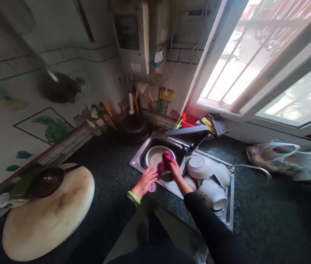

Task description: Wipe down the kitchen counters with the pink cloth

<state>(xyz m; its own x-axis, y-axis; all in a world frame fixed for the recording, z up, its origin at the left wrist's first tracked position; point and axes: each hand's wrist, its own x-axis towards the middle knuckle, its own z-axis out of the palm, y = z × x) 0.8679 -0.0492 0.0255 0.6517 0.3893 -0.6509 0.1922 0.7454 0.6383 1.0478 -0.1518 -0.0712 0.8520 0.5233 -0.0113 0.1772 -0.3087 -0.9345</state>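
My right hand [175, 169] is closed on a dark red cloth [166, 161], over the left basin of the steel sink [138, 158]. Below the cloth, a pale round bowl or basin [153, 156] sits in that left basin, partly hidden by cloth and hand. My left hand [146, 180], with a green bangle on its wrist, hovers at the sink's front edge. Its fingers are spread and hold nothing. White bowls [201, 167] are stacked in the right basin, several of them tilted, beside my right forearm.
A black faucet [188, 130] reaches across the back of the sink. To the left lies a round wooden cutting board [53, 216] with a dark pan [46, 181] at its edge. A dark wok [134, 128] stands in the corner. Plastic bags [276, 157] lie at right under the window.
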